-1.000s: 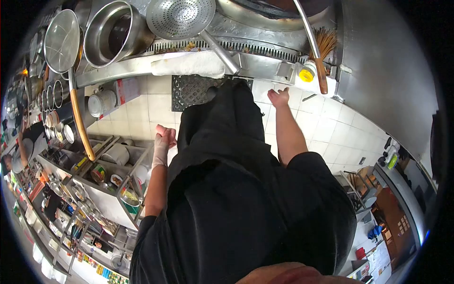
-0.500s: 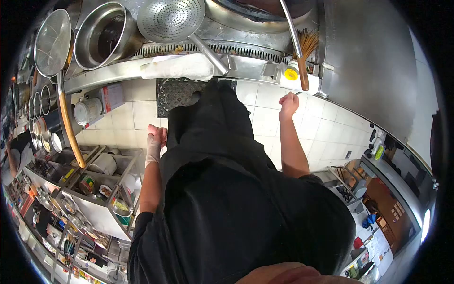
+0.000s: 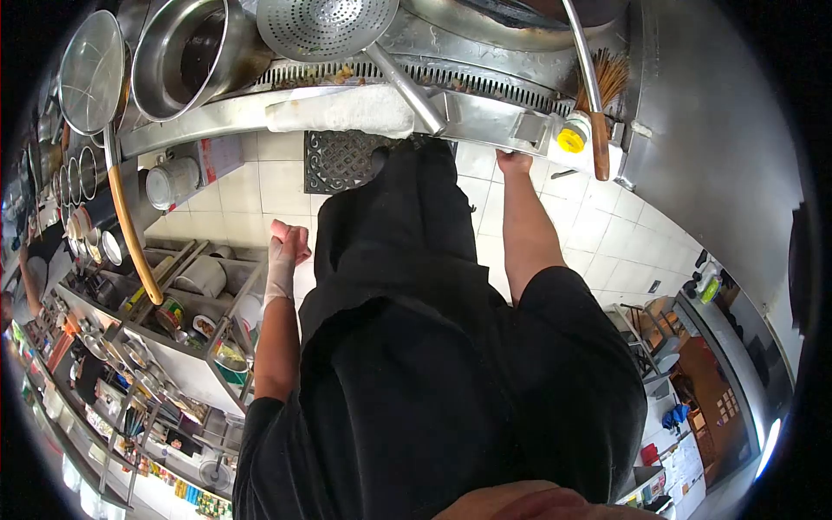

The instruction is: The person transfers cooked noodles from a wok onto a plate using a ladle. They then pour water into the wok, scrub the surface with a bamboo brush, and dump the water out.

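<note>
My right hand [image 3: 515,161] reaches to the front ledge [image 3: 485,130] of the stove, below a small metal bracket. Its fingers are mostly hidden at the ledge, so their grip does not show. Close to its right are a yellow-capped container [image 3: 572,137] and a wooden-handled tool [image 3: 600,143] lying across the edge. My left hand [image 3: 290,243], with a pale wrap on its wrist, hangs at my side. The fingers there are curled in, and I see nothing in them. A folded white towel [image 3: 342,113] lies along the stove rail in front of me.
On the stove are a perforated ladle [image 3: 329,26], a deep steel pot [image 3: 180,65], a mesh strainer [image 3: 92,74] and a bamboo brush [image 3: 611,76]. Shelving [image 3: 186,347] stands behind on the left. A black mat [image 3: 334,163] lies on the tiled floor. Another person's arm [image 3: 30,282] shows far left.
My right hand has moved forward and slightly left to the stove's front ledge. My left hand stays at my side, curled. The view has shifted, so the stove things appear further right.
</note>
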A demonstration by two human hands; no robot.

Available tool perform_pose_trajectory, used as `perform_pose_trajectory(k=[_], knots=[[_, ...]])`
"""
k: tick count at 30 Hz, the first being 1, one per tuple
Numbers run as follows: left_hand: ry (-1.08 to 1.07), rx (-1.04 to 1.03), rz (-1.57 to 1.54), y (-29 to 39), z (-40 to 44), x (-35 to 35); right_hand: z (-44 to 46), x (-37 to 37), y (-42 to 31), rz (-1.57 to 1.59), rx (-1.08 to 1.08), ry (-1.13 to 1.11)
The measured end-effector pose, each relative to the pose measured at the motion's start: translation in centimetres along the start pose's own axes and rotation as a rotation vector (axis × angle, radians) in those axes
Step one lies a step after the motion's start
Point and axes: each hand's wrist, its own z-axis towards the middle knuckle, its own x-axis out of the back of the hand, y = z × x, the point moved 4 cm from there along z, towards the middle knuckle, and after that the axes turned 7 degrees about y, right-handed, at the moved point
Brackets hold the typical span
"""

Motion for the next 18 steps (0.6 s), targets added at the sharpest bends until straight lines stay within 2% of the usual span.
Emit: perform_pose_trajectory(k=[1,4,5,8,9,11,12,13,14,16,18], knots=[[0.081,-0.049,-0.011,-0.3,0.4,0.2,0.2,0.2,-0.3,-0.019,-0.025,0.011],[0.134,-0.029,-0.073,1.4,-2.3,-0.9,-1.2,-0.6,-1.0,-0.033,-0.097,-0.033],[0.129,-0.035,0.018,1.4,-2.5,-0.8,-2.5,-1.0,-1.2,-0.028,-0.120,-0.060],[0.185,-0.002,0.205,-3.2,1.8,1.1,-3.4,1.7,-2.3,-0.285,-0.149,0.274],[0.153,-0.009,0.157,-1.8,0.9,0.2,-3.7,2.9,-3.4,-0.414,0.012,0.301],[0.148,-0.011,0.075,-1.1,0.7,-0.8,-7.6,3.2,-6.8,-0.557,0.400,0.189],[0.147,-0.008,0.029,-0.9,0.5,-1.3,-10.6,2.5,-8.4,-0.635,0.592,0.234],[0.225,-0.043,0.041,0.4,-0.2,-2.0,-13.4,2.0,-10.0,-0.678,0.748,0.215],[0.121,0.013,0.013,-1.3,1.9,-1.8,-16.1,1.1,-11.9,-0.773,0.875,0.156],[0.081,0.005,0.016,0.2,1.2,-2.9,-20.2,-1.2,-14.5,-0.792,1.095,-0.040],[0.148,-0.010,0.102,-2.1,4.7,-3.0,-24.2,-4.7,-15.4,-0.982,1.267,-0.065]])
